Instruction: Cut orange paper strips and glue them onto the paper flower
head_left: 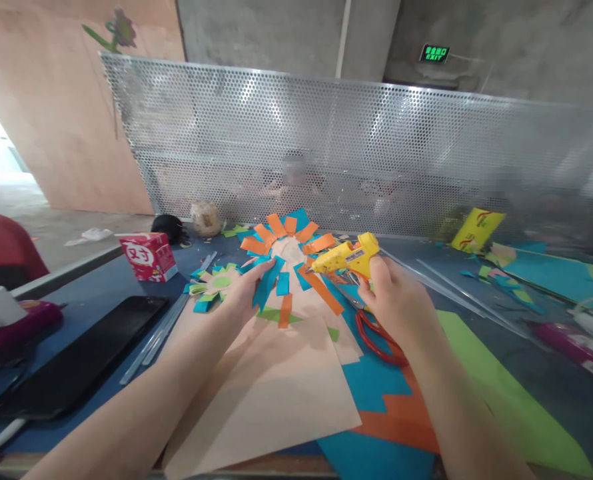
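Note:
My left hand (249,283) is closed at the lower left edge of a paper flower (287,249), pinching it by a blue strip (268,285). Orange and blue paper petals ring the flower's pale round middle. In my right hand (389,290) is a yellow hot glue gun (344,257), its nozzle pointing left, close to the petals on the flower's right side. Red-handled scissors (376,340) lie under my right wrist. A smaller green and blue paper flower (221,283) rests just left of my left hand.
Pale sheets (271,400) cover the table's front, with blue paper (376,453) and green paper (506,400) to the right. At left are a black phone (86,353), clear glue sticks (154,337) and a red box (148,257). A perforated metal screen (326,147) stands behind.

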`<state>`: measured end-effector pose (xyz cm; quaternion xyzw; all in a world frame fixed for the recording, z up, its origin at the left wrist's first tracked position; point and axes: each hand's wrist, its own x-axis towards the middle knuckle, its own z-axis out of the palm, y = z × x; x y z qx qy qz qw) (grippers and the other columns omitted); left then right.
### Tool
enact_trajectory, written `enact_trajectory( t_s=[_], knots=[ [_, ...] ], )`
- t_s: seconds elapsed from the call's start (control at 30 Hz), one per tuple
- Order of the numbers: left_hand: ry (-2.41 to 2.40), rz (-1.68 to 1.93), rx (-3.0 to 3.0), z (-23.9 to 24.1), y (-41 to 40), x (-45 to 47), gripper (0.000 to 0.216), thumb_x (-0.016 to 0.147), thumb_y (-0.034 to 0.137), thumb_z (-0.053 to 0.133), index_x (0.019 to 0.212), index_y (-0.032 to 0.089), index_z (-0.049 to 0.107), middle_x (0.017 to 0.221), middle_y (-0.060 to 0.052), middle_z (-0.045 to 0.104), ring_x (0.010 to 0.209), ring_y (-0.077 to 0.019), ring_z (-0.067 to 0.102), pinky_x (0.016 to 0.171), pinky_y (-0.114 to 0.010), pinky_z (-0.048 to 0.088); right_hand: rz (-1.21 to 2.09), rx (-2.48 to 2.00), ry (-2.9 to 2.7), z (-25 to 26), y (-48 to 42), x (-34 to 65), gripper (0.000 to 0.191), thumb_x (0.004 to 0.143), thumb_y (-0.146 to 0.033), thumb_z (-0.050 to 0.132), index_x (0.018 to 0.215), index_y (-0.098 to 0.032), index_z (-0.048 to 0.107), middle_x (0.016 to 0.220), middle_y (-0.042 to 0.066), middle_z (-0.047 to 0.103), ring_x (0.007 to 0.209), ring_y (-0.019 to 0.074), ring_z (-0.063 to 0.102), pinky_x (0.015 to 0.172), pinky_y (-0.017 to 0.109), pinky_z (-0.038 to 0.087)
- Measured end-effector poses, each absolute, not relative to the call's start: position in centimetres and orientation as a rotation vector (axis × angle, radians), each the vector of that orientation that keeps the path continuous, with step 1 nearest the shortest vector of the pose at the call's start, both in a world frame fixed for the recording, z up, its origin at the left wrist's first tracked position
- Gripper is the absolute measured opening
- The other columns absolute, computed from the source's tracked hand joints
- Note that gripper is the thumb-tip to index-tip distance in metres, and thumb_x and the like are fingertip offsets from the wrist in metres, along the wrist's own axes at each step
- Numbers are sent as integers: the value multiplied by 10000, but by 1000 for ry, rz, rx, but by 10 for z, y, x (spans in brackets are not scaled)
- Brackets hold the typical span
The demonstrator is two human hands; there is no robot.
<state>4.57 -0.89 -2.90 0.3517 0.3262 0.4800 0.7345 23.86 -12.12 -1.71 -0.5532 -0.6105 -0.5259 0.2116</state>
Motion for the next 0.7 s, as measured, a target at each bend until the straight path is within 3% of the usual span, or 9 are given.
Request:
enact_trajectory(
  t_s=[0.2, 0.43, 0.57, 0.7],
  knots=[
    [775, 1038, 728, -23, -11, 46, 71, 716, 142, 542, 655, 127, 577, 503, -27, 621, 397, -133, 579, 416, -213, 497, -1352, -1628, -1636, -21, -119, 244, 193, 714, -201, 432, 898, -156, 397, 677, 41, 544, 539, 153, 505, 434, 240, 309],
    [780, 1000, 756, -28, -8, 39, 84, 661, 217, 619, 643, 150, 572, 513, -13, 624, 409, -142, 582, 388, -224, 494, -905, -2041, -1072, -20, -120, 269, 374, 659, -408, 482, 920, -155, 395, 611, 40, 508, 493, 203, 491, 403, 269, 293],
    [691, 954, 762, -33, -3, 38, 82, 639, 184, 637, 638, 157, 560, 548, -11, 636, 454, -141, 600, 447, -236, 524, -573, -2307, -664, -27, -133, 319, 467, 611, -458, 510, 935, -129, 438, 658, 145, 557, 554, 288, 531, 421, 347, 332],
    [636, 902, 748, -30, -6, 42, 101, 669, 143, 602, 594, 149, 535, 481, -3, 605, 395, -108, 565, 396, -185, 495, -208, -2506, -267, -36, -151, 354, 549, 530, -473, 561, 924, -96, 505, 907, 309, 549, 815, 424, 532, 507, 485, 370]
  ],
)
